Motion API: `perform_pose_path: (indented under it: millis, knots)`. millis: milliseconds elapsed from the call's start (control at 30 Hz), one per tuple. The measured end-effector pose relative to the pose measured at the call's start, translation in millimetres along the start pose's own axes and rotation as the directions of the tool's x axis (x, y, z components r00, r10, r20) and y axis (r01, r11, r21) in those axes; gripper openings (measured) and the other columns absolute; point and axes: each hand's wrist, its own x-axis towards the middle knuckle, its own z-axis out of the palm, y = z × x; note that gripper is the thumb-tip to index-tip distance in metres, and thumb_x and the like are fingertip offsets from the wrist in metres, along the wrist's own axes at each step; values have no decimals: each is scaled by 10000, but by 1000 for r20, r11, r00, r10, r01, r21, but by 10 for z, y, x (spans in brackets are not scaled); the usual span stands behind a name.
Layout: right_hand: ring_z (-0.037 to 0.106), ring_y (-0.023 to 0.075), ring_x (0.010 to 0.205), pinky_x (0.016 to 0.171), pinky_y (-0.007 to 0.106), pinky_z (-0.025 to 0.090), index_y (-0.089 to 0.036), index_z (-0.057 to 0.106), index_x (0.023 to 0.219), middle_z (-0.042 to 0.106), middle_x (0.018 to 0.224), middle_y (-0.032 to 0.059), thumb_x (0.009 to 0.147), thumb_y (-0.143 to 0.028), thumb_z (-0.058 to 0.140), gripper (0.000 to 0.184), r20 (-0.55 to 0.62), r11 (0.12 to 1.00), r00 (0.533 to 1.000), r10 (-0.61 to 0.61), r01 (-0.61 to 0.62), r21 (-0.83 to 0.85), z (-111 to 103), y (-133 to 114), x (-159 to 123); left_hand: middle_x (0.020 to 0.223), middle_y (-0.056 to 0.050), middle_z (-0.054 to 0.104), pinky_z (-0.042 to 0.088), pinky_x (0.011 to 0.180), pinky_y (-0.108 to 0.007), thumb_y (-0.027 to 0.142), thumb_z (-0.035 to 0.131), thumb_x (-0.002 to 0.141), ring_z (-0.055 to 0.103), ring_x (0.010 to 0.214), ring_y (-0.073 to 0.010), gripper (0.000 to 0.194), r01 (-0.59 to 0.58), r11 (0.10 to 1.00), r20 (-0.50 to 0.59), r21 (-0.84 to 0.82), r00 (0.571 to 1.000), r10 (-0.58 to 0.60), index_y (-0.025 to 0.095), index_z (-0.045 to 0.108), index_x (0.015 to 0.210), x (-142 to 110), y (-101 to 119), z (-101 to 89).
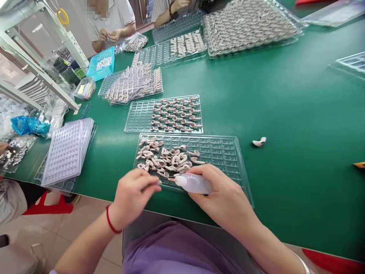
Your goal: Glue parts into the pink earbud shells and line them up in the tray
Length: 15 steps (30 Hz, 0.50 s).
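Observation:
My right hand (225, 198) is closed round a small translucent squeeze bottle (194, 183) whose nozzle points left. My left hand (132, 198) pinches a small part at its fingertips, right at the nozzle tip; the part is too small to name surely. Both hands hover over the near edge of a clear compartment tray (225, 152) that holds a loose heap of several beige earbud-shaped parts (165, 158). A red cord circles my left wrist.
A second tray (137, 118) behind holds parts in neat rows, and more filled trays reach back along the green table (285, 114). One loose part (259, 142) lies to the right. Stacked empty trays (67, 150) sit left. Other people work at the far end.

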Motion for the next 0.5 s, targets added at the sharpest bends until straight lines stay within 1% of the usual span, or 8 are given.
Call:
perform_pose_path:
  millis: [100, 133, 167, 267, 367, 500]
  knots:
    - [648, 164, 689, 574, 243, 478, -250, 575, 912, 669, 837, 8, 825, -222, 607, 97, -33, 999, 999, 19, -18, 29, -33, 4, -7, 823, -18, 712, 544, 721, -239, 138, 734, 816, 672, 752, -141, 77, -19, 997, -78, 68, 997, 24, 201, 760, 851, 499, -348, -86]
    - [641, 161, 679, 574, 242, 477, -253, 574, 912, 665, 826, 3, 822, -231, 617, 102, -42, 998, 998, 36, -34, 46, -44, 7, -14, 834, -19, 722, 546, 741, -243, 124, 744, 799, 680, 767, -146, 90, -11, 993, -81, 118, 996, 20, 197, 765, 847, 674, -459, -101]
    - [634, 158, 671, 574, 240, 477, -257, 574, 913, 661, 815, -3, 818, -239, 628, 110, -50, 996, 997, 64, -61, 69, -55, 10, -22, 847, -16, 731, 546, 765, -246, 111, 732, 803, 687, 790, -149, 109, 11, 985, -68, 171, 998, 1, 201, 768, 853, 841, -560, -107]
    - [617, 149, 658, 577, 230, 482, -262, 581, 901, 656, 801, -11, 802, -266, 663, 128, -64, 966, 977, 203, -189, 177, -82, 15, -42, 888, -32, 750, 542, 808, -267, 67, 671, 828, 696, 845, -168, 171, 35, 974, -55, 225, 998, -24, 190, 774, 888, 1245, -791, -75]
    - [604, 145, 642, 568, 227, 488, -253, 593, 871, 657, 783, -5, 790, -321, 687, 142, -62, 911, 943, 326, -296, 288, -104, 8, -48, 892, -49, 757, 536, 812, -285, 52, 633, 842, 695, 858, -188, 201, 55, 963, -21, 265, 998, -51, 175, 778, 907, 1469, -902, 1]
    - [600, 143, 630, 542, 227, 492, -240, 614, 865, 674, 801, 11, 750, -385, 729, 218, -26, 818, 895, 446, -395, 418, -119, 9, -49, 900, -55, 756, 528, 820, -293, 42, 623, 836, 688, 866, -202, 223, 73, 948, 48, 311, 995, -92, 178, 786, 905, 1587, -934, 85]
